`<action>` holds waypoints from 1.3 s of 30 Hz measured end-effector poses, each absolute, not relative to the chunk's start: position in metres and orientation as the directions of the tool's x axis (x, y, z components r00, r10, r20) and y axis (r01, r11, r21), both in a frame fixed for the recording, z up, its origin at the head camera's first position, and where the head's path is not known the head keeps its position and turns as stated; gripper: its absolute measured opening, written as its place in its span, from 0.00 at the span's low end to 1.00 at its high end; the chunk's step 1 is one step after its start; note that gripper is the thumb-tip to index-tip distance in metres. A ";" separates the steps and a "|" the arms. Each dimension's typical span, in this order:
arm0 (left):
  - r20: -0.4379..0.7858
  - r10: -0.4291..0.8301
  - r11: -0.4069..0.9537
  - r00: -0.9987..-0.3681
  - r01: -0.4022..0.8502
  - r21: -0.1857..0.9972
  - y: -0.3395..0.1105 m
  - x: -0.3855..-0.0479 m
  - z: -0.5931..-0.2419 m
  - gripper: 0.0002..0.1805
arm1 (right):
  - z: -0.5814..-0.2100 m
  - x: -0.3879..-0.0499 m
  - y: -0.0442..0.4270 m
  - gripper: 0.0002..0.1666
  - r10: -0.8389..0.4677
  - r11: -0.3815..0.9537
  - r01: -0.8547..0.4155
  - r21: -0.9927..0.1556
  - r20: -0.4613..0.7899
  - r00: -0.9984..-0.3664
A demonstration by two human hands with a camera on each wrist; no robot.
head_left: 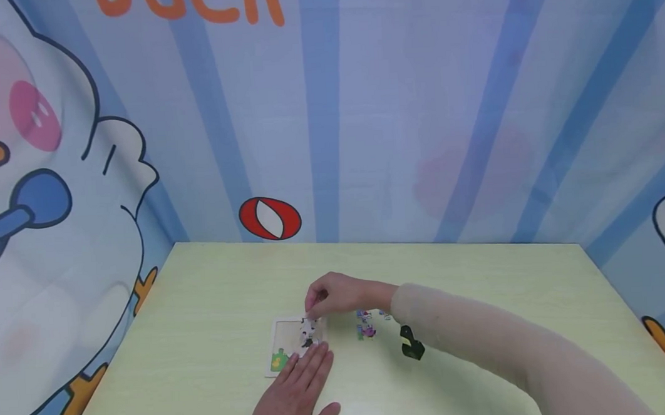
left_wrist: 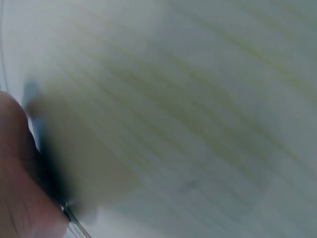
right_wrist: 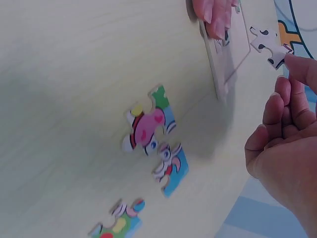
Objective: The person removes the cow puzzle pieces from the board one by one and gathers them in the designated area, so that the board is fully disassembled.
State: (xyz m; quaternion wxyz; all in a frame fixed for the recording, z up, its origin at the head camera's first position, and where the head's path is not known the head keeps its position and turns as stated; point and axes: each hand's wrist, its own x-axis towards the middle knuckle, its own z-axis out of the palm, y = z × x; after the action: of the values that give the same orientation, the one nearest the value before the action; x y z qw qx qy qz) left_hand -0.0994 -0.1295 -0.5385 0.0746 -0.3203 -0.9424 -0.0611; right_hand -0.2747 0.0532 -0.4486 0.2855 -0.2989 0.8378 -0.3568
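Observation:
My right hand (head_left: 337, 294) pinches a white jigsaw piece with black spots (right_wrist: 267, 45) between thumb and finger, above the far part of a shallow puzzle board (head_left: 285, 330). In the right wrist view the piece is tilted and apart from the board. My left hand (head_left: 297, 388) lies with straight fingers over the board's near edge. A green piece with a yellow shape (head_left: 280, 360) sits in the board's near left corner. Left-hand fingers hide the rest of that near side. The left wrist view is blurred and shows only part of the hand (left_wrist: 22, 173).
Right of the board lie several loose jigsaw pieces: one with a pink body (right_wrist: 148, 123), one with blue (right_wrist: 172, 169), and one with green and red (right_wrist: 119, 222). A small black thing (head_left: 412, 344) shows below the right sleeve. A printed cloth (head_left: 373, 117) hangs behind the table (head_left: 218, 288).

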 end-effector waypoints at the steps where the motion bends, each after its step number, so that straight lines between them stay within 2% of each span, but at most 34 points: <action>1: 0.187 0.596 0.787 -0.781 0.614 0.058 -0.130 -0.100 -0.539 0.41 | -0.447 -0.275 0.056 0.02 -0.706 0.566 -0.297 -0.769 -0.265 -0.657; 15: 0.210 0.607 0.785 -0.767 0.619 -0.009 -0.129 -0.099 -0.540 0.41 | -0.436 -0.280 0.094 0.04 -0.693 0.574 -0.292 -0.765 -0.264 -0.671; 26: 0.303 0.621 0.775 -0.723 0.625 -0.096 -0.130 -0.102 -0.546 0.41 | -0.432 -0.282 0.126 0.04 -0.682 0.599 -0.322 -0.733 -0.256 -0.685; 35: 0.294 0.620 0.772 -0.727 0.631 -0.069 -0.129 -0.101 -0.546 0.41 | -0.433 -0.280 0.154 0.04 -0.651 0.625 -0.279 -0.729 -0.289 -0.702; 39: 0.327 0.622 0.771 -0.711 0.629 -0.098 -0.130 -0.102 -0.548 0.41 | -0.436 -0.278 0.163 0.04 -0.640 0.639 -0.265 -0.722 -0.307 -0.704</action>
State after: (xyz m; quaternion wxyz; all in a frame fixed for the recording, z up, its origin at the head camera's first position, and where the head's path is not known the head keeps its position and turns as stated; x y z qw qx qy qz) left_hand -0.1018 -0.1296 -0.5480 0.1733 -0.3383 -0.9249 -0.0104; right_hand -0.2777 0.1632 -0.4358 0.2805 -0.2629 0.8606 -0.3340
